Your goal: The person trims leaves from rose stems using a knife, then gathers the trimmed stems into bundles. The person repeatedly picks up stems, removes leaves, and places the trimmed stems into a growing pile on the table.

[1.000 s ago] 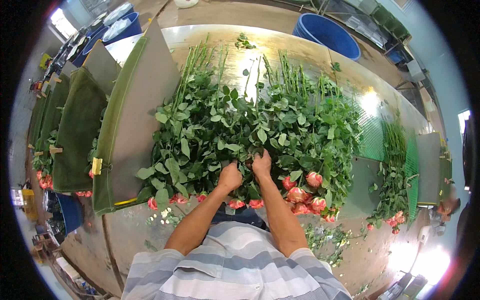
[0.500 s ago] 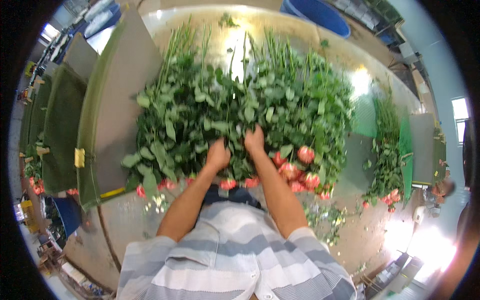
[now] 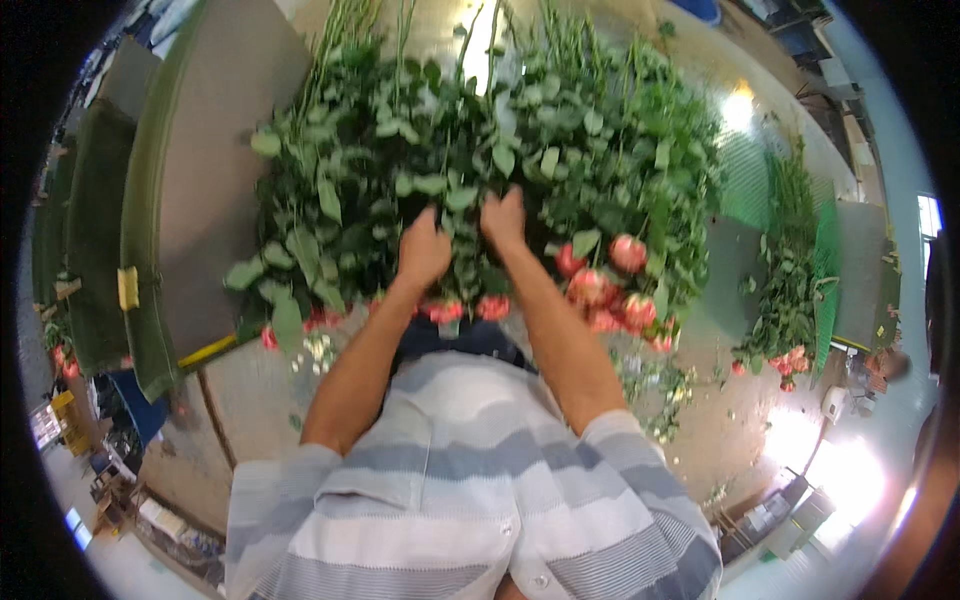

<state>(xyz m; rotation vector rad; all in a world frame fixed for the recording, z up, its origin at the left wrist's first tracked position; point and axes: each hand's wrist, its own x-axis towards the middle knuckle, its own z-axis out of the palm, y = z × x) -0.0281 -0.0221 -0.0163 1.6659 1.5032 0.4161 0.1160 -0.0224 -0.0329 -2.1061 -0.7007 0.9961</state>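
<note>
A wide heap of leafy roses lies on the table before me, stems pointing away and coral-pink blooms along the near edge. My left hand is closed among the stems at the heap's middle. Just right of it, my right hand is closed too, knuckles up, its fingertips sunk in foliage. Both hands seem to grip rose stems, though leaves cover the fingertips. Between my forearms, several pink blooms hang near the table's edge.
Upright grey panels with green fabric edges flank the heap on the left. To the right, more roses lie beside green mesh. Fallen leaves and petals litter the floor. Part of a blue tub shows at the far edge.
The view has tilted, so the heap and hands sit higher in the picture. Both hands remain closed among the stems, close together.
</note>
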